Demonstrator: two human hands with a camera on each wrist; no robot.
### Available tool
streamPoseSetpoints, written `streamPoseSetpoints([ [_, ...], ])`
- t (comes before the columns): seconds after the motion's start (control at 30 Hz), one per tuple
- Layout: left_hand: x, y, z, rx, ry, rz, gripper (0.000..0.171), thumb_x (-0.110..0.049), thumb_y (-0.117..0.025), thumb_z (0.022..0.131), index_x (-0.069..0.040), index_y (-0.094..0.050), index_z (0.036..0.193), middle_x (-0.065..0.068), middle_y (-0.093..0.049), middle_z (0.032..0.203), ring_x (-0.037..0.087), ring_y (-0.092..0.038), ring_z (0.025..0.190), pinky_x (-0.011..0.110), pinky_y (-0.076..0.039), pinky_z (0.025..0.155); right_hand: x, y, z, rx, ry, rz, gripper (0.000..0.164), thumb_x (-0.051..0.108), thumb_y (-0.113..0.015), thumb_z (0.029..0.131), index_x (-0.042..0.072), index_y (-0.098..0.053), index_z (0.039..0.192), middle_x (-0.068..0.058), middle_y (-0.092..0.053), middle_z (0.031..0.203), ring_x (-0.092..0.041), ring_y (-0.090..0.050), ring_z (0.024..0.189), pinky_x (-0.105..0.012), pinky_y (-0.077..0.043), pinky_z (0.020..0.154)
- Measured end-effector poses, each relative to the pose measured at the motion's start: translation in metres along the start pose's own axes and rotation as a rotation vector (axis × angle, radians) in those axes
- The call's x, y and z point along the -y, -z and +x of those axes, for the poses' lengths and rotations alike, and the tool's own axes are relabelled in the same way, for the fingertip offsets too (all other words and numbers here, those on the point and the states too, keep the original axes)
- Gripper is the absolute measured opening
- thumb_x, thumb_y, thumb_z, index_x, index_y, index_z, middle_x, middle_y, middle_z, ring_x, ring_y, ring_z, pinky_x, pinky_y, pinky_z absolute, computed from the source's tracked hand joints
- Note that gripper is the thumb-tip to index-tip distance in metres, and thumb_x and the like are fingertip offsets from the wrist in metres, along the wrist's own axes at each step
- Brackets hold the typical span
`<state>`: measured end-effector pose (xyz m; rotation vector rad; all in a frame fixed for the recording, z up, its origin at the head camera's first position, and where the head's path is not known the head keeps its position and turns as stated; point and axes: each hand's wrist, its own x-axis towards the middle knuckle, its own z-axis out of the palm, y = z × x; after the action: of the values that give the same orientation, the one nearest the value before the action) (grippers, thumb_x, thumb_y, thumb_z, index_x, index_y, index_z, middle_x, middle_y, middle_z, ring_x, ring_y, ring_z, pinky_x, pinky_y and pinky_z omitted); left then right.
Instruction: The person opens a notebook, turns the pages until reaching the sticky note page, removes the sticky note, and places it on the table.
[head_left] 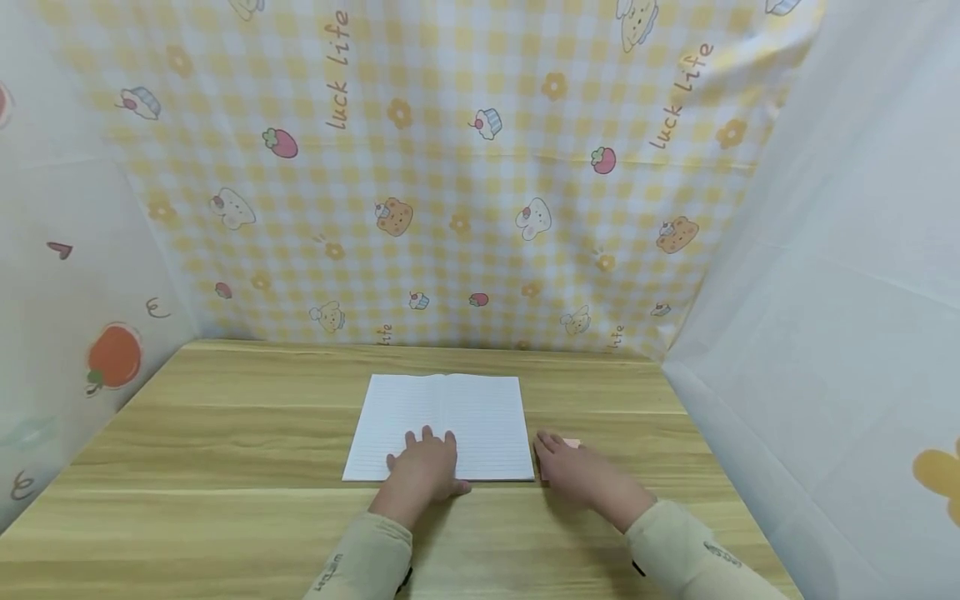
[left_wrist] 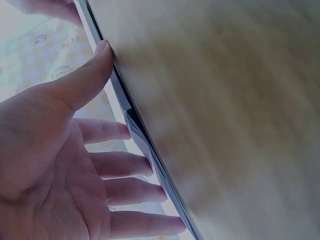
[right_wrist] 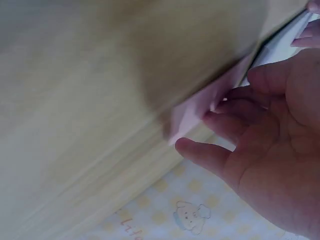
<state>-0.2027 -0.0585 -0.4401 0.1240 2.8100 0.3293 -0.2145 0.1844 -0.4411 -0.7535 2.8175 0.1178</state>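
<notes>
An open lined notebook [head_left: 487,425] lies on the wooden table, its two blank pages facing up. My left hand [head_left: 427,464] rests on its lower middle with spread fingers, the thumb at the near edge. In the left wrist view the fingers [left_wrist: 130,192] lie straight on the page. Just right of the notebook is a small pink piece of paper [right_wrist: 192,117], mostly covered by my right hand [head_left: 577,475] in the head view. The right fingers [right_wrist: 225,125] bend loosely and touch the paper, which lies flat on the table.
The wooden table [head_left: 225,442] reaches back to a yellow checked curtain [head_left: 450,167] with cartoon prints. White sheets hang along the left side and the right side [head_left: 847,275].
</notes>
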Motion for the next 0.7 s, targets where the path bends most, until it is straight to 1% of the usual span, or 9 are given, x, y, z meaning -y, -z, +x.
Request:
streamPoseSetpoints([
  [0.1, 0.0, 0.0, 0.0, 0.001, 0.001, 0.001, 0.087, -0.053, -0.072, 0.083, -0.008, -0.039, 0.149, 0.028, -0.031, 0.156, 0.053, -0.026, 0.143, 0.076, -0.035, 0.1, -0.006, -0.004, -0.007, 0.023, -0.018, 0.051, 0.055, 0.01, -0.048, 0.099, 0.004, -0.034, 0.151, -0.011, -0.031, 0.16, -0.027, -0.032, 0.148, -0.061, -0.036, 0.111],
  [0.17, 0.0, 0.001, -0.001, 0.002, 0.0, 0.001, 0.086, -0.053, -0.072, 0.083, -0.008, -0.039, 0.149, 0.027, -0.031, 0.156, 0.053, -0.026, 0.143, 0.076, -0.035, 0.1, -0.011, -0.008, -0.011, 0.024, -0.031, 0.076, 0.06, 0.004, -0.049, 0.094, 0.004, -0.033, 0.152, -0.011, -0.03, 0.161, -0.027, -0.031, 0.148, -0.064, -0.034, 0.111],
  [0.23, 0.0, 0.002, -0.002, 0.006, -0.003, -0.002, 0.086, -0.052, -0.072, 0.083, -0.008, -0.039, 0.149, 0.027, -0.031, 0.156, 0.053, -0.026, 0.143, 0.075, -0.034, 0.101, -0.017, -0.011, -0.015, 0.023, -0.05, 0.087, 0.062, 0.003, -0.05, 0.091, 0.003, -0.033, 0.151, -0.012, -0.031, 0.16, -0.029, -0.032, 0.147, -0.066, -0.033, 0.11],
  [0.43, 0.003, 0.005, -0.002, -0.002, -0.034, -0.016, 0.087, -0.052, -0.074, 0.081, -0.007, -0.041, 0.147, 0.029, -0.034, 0.153, 0.054, -0.029, 0.141, 0.075, -0.037, 0.099, -0.031, -0.009, -0.028, 0.058, -0.131, 0.096, 0.055, 0.003, -0.048, 0.094, -0.004, -0.037, 0.147, -0.017, -0.034, 0.158, -0.033, -0.036, 0.145, -0.071, -0.031, 0.107],
  [0.47, 0.004, 0.007, -0.002, -0.004, -0.049, -0.009, 0.086, -0.053, -0.075, 0.081, -0.006, -0.044, 0.145, 0.03, -0.037, 0.151, 0.055, -0.032, 0.139, 0.073, -0.039, 0.099, -0.031, -0.008, -0.029, 0.056, -0.141, 0.09, 0.053, 0.003, -0.048, 0.094, -0.005, -0.039, 0.146, -0.018, -0.036, 0.156, -0.034, -0.037, 0.144, -0.071, -0.031, 0.107],
  [0.5, 0.006, 0.009, -0.001, -0.009, -0.066, 0.001, 0.084, -0.054, -0.075, 0.08, -0.005, -0.047, 0.142, 0.03, -0.043, 0.147, 0.054, -0.04, 0.134, 0.07, -0.042, 0.097, -0.032, -0.006, -0.029, 0.043, -0.142, 0.08, 0.052, 0.002, -0.049, 0.093, -0.008, -0.041, 0.143, -0.021, -0.04, 0.153, -0.036, -0.041, 0.141, -0.072, -0.032, 0.105],
  [0.6, 0.013, 0.017, 0.003, -0.018, -0.114, 0.045, 0.075, -0.059, -0.071, 0.081, -0.004, -0.057, 0.13, 0.024, -0.061, 0.128, 0.046, -0.058, 0.117, 0.061, -0.051, 0.089, -0.032, 0.003, -0.024, 0.0, -0.143, 0.03, 0.048, 0.006, -0.052, 0.094, -0.011, -0.044, 0.138, -0.025, -0.047, 0.146, -0.04, -0.047, 0.135, -0.071, -0.037, 0.102],
  [0.67, 0.019, 0.023, 0.007, -0.022, -0.138, 0.065, 0.071, -0.062, -0.063, 0.085, -0.006, -0.059, 0.128, 0.019, -0.065, 0.123, 0.04, -0.062, 0.113, 0.057, -0.052, 0.089, -0.032, 0.013, -0.017, -0.035, -0.152, 0.02, 0.048, 0.014, -0.051, 0.098, -0.009, -0.044, 0.139, -0.025, -0.047, 0.146, -0.041, -0.046, 0.135, -0.07, -0.037, 0.102],
  [0.7, 0.022, 0.027, 0.009, -0.028, -0.142, 0.064, 0.069, -0.063, -0.059, 0.088, -0.007, -0.059, 0.129, 0.017, -0.065, 0.125, 0.039, -0.062, 0.115, 0.057, -0.052, 0.09, -0.032, 0.02, -0.013, -0.045, -0.158, 0.025, 0.05, 0.018, -0.05, 0.1, -0.008, -0.042, 0.141, -0.025, -0.045, 0.148, -0.041, -0.044, 0.137, -0.07, -0.036, 0.103],
])
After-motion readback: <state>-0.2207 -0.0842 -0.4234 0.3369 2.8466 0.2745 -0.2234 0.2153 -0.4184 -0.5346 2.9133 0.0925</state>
